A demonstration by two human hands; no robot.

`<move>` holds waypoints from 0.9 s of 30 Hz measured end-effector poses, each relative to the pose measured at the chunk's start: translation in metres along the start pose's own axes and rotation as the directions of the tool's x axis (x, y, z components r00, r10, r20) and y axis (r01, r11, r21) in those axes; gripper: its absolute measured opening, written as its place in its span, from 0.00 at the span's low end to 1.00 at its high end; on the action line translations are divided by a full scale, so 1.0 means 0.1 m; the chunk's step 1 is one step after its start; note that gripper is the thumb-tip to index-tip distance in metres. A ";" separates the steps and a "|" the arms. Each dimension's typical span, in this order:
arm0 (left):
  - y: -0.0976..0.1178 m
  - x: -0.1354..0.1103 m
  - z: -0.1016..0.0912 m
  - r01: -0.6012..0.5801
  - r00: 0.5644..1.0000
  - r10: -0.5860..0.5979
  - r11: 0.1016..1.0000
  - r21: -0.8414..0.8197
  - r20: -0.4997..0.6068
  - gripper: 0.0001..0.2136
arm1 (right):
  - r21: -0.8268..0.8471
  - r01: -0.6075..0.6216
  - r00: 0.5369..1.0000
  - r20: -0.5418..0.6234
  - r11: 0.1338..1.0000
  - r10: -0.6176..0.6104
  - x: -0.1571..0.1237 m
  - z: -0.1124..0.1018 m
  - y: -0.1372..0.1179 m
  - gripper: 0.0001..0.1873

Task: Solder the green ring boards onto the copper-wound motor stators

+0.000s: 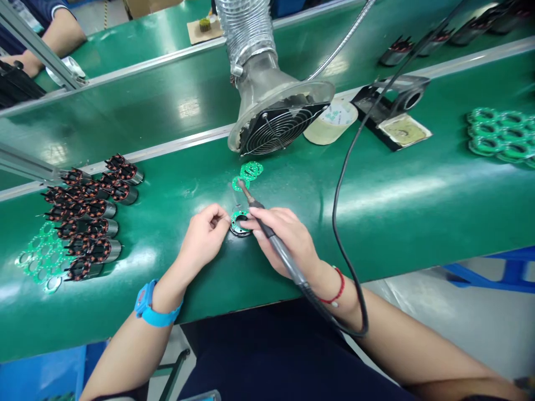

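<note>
My right hand (283,236) is closed around a black soldering iron (267,229), whose tip points up and away toward two loose green ring boards (249,172). Its fingertips also rest on a small motor stator with a green ring board on top (239,221), standing on the green bench (397,195). My left hand (204,234) is pinched at the stator's left edge, fingers curled against it. A blue wrist strap sits on my left wrist and a red cord on my right.
A fume extractor fan (278,125) on a silver duct hangs just behind. Several wound stators (90,214) and green ring boards (39,256) lie at left. A tape roll (332,120), iron stand (395,108) and more boards (501,131) sit right. Another person's arm (54,39) shows far left.
</note>
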State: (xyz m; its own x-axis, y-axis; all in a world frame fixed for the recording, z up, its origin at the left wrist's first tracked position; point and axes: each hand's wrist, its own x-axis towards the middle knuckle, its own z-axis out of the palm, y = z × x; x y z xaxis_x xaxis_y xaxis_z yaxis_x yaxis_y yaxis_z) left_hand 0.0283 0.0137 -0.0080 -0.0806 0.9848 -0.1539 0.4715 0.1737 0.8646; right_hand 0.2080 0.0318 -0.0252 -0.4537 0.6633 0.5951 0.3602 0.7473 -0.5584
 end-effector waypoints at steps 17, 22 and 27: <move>-0.07 0.10 -0.01 0.005 0.999 -0.002 0.999 -0.039 0.053 0.04 | 0.326 -0.218 0.939 -0.185 0.920 0.288 -0.23 -0.04 0.08 0.09; -0.06 0.13 -0.04 -0.023 0.996 0.023 1.000 0.004 0.083 0.04 | 0.325 -0.193 0.944 -0.196 0.926 0.266 -0.26 -0.04 0.11 0.09; -0.02 0.13 -0.05 -0.028 0.994 0.025 0.999 0.027 0.105 0.04 | 0.331 -0.198 0.942 -0.197 0.923 0.273 -0.21 -0.04 0.10 0.15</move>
State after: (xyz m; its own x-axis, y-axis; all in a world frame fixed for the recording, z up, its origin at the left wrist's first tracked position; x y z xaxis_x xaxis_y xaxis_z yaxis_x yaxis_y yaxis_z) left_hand 0.0213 0.0265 -0.0096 0.0238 0.9831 -0.1816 0.4974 0.1459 0.8551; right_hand 0.2241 0.0255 -0.0413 -0.1686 0.8362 0.5219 0.1522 0.5452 -0.8244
